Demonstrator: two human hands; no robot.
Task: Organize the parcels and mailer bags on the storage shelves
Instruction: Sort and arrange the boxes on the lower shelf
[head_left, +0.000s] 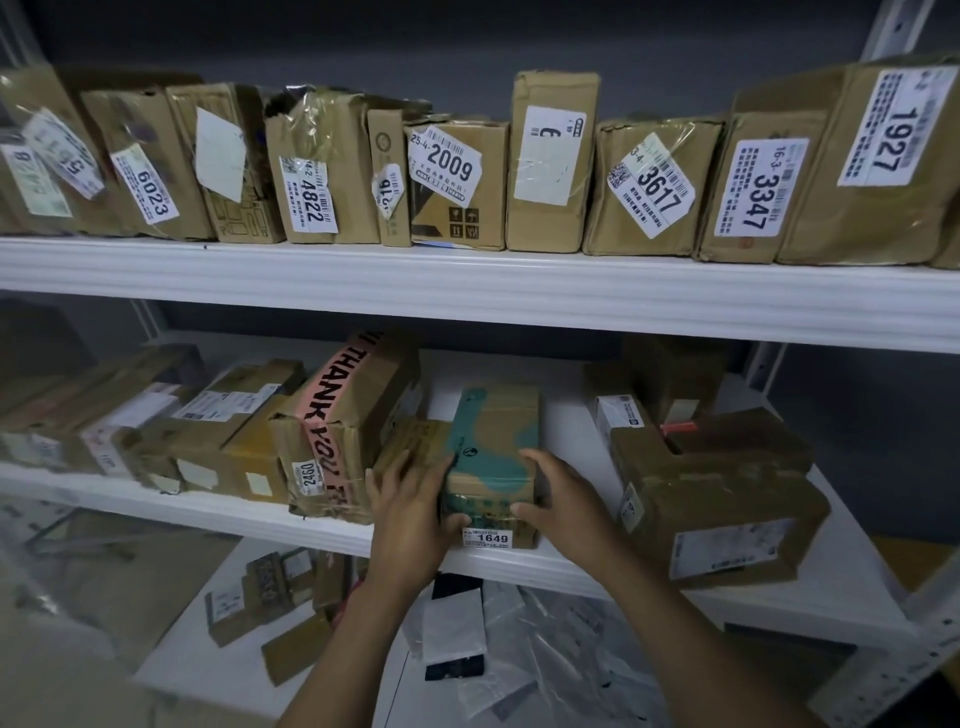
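Box (491, 441) with teal print and a label reading 1649 sits at the front edge of the middle shelf (571, 426). Its label end is roughly level with the white front lip. The long axis runs front to back, into the shelf. The label end points outward toward the person, with the number upright. The box stands level on its base.

Left hand (410, 501) grasps the box's left side, with the thumb curled onto the front face beside the label. Right hand (563, 499) grasps the right side, with fingers over the top edge and the thumb on the front face.

Clearances:
- **Right:** a strip of bare shelf separates the box from a large brown box (722, 499).
- **Behind:** bare shelf runs on toward the back wall.
- **Left:** a small brown box (415, 439) lies just beside it. Contact cannot be confirmed, as the left hand covers the gap. Next over stands a taller box (343, 415) bound with pink tape printed THANK YOU and labelled 2460.
- **Overhead:** the beam of the upper shelf (467, 291) sits well above the box top.

The upper shelf carries a close-packed row of boxes (457, 182), labels facing outward. The lower shelf (171, 670) holds small cartons and mailer bags (550, 623) lying loose and overlapping.
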